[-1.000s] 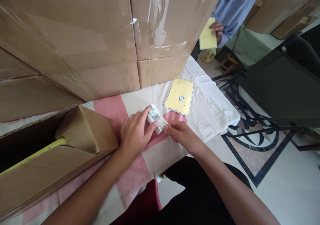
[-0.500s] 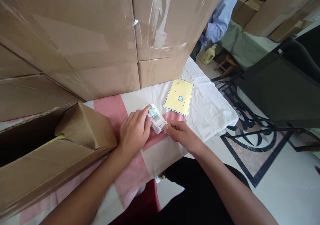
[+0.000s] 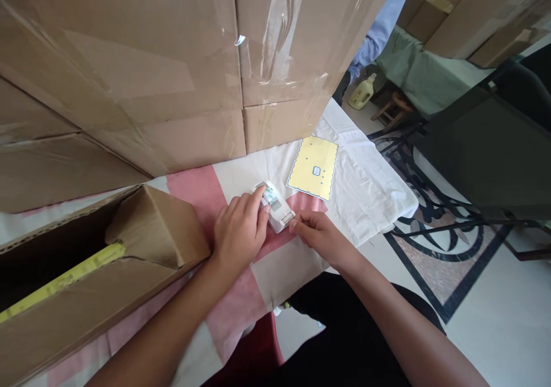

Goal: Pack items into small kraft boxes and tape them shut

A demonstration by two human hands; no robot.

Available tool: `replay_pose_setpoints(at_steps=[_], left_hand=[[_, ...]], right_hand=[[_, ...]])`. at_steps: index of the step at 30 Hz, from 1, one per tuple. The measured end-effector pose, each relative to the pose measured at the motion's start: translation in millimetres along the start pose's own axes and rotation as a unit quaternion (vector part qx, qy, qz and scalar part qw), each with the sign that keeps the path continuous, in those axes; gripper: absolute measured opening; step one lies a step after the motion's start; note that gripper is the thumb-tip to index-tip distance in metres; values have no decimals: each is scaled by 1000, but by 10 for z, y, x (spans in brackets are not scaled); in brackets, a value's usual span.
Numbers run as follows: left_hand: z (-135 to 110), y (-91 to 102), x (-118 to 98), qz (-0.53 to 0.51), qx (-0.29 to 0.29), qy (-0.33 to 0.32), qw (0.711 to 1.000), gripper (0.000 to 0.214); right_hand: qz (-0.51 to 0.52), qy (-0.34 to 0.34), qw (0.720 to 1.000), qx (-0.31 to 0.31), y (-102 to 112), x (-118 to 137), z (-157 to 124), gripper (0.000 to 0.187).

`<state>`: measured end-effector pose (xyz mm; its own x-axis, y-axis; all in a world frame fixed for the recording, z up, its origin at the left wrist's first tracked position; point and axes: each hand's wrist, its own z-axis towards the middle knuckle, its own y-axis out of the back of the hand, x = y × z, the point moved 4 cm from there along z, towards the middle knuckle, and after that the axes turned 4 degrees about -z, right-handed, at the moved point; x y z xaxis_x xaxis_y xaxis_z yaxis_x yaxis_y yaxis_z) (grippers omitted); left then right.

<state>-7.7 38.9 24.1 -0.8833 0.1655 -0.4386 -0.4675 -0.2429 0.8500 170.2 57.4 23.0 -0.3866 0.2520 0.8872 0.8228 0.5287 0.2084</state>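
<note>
A small white device point(image 3: 280, 212) with a green-printed, window-like top and a narrow slotted end lies on the checked cloth. My left hand point(image 3: 241, 226) grips it from the left, index finger and thumb on its upper side. At its slotted end my right hand point(image 3: 316, 231) is closed in a pinch, fingertips touching or very near that end. Whatever is between those fingertips is too small or hidden to make out. Just beyond the device lies a yellow card point(image 3: 314, 169) with a scalloped blue border.
Taped cardboard boxes point(image 3: 181, 77) stand stacked behind my hands. An open carton point(image 3: 94, 295) with a yellow item point(image 3: 64, 278) inside is at the left. A person's blue sleeve point(image 3: 381, 34) shows behind the boxes. A dark chair point(image 3: 477, 151) stands at the right.
The view has shifted slightly, so the scene sits a little further right and more of the yellow item in the carton shows. Both hands keep about the same hold at the device.
</note>
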Motion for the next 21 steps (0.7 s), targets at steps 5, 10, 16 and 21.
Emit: replay_pose_setpoints(at_steps=[5,10,16,21], left_hand=[[9,8,-2,-11,0,6,1000,45],[5,10,-4,-32,4,2,999,44],[-19,-3,-30,-25,-3,0,1000,49],[-32,-1,-42,-15,-9,-10,1000,54]], right_hand=[[-11,-2,1000,-8,2,-1,-2,40],[13,-5,1000,11,2,-11,-31,40],[0,-11,1000,13,14,28,-48,39],[-22,-17,1000,6,11,44,-62,41]])
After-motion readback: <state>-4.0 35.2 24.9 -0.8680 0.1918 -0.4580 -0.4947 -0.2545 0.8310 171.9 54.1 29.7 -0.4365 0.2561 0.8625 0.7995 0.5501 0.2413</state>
